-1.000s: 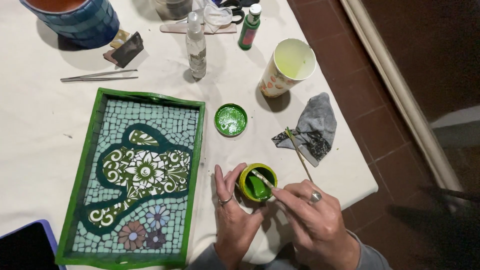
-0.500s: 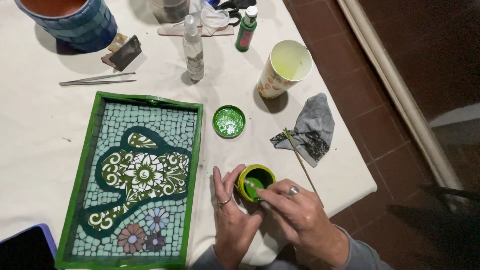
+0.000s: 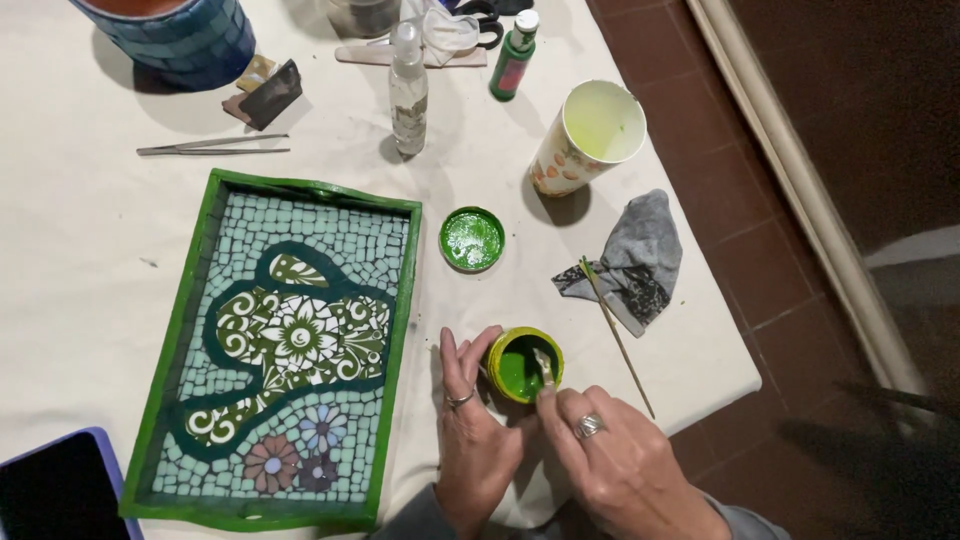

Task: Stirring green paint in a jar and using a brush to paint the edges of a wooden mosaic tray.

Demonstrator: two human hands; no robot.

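Observation:
A small open pot of green paint (image 3: 518, 368) with a yellow rim stands near the table's front edge. My left hand (image 3: 472, 430) steadies it from the left, fingers against its side. My right hand (image 3: 620, 460) grips a thin brush (image 3: 545, 367) whose tip dips into the pot. The pot's green lid (image 3: 472, 239) lies upturned just behind. Left of my hands rests a green-framed mosaic tray (image 3: 193, 300) with a pale tiled field, a dark green shape and small flowers.
A second thin brush (image 3: 616, 335) lies on a grey rag (image 3: 640, 258) to the right. Behind stand a paper cup (image 3: 588, 137), a spray bottle (image 3: 408, 92), a small green bottle (image 3: 513, 56), tweezers (image 3: 210, 147) and a blue pot (image 3: 175, 35). A dark tablet (image 3: 55, 490) sits front left. The table edge (image 3: 715, 300) drops to tiled floor.
The brush tip has shifted from the pot's left side to its right rim, stirring. My right hand drew slightly nearer to me. My left hand stayed on the pot.

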